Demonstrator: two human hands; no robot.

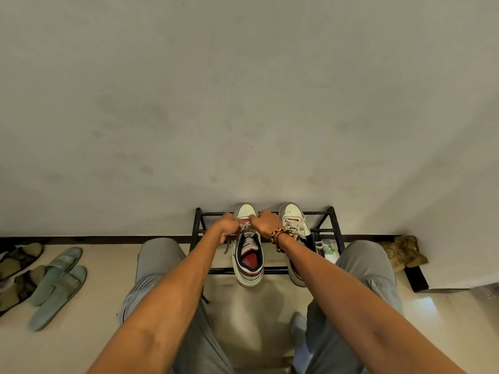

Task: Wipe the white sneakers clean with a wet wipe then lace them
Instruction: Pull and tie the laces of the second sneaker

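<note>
**Both hands working the lace on the left-side sneaker**

Grip: the left hand and the right hand are meeting over the front of one white sneaker, fingers curled in and pinching its pale lace. Both grips are narrow, closed on the lace; which strand each hand is holding cannot be told at this size. The knuckles are sitting almost touching, just above the tongue.

Under the grip: that sneaker is lying toe toward the wall, its red and navy lining showing behind the hands, the heel hanging past the near rail of a black metal shoe rack.

Just right of the grip: the second white sneaker is resting on the same rack, toe also to the wall, laces looking loosely bunched on top; its rear half is being hidden by the right forearm. A beaded bracelet is circling the right wrist.

Farther right, past the forearm: a small whitish-green packet is lying low near the rack; what it is cannot be told.

Near the body: grey-trousered knees are flanking the rack.

Well left of the grip: green slippers are lying on the floor, darker sandals beyond them. Far right, a crumpled brownish cloth is sitting against the wall.
</note>
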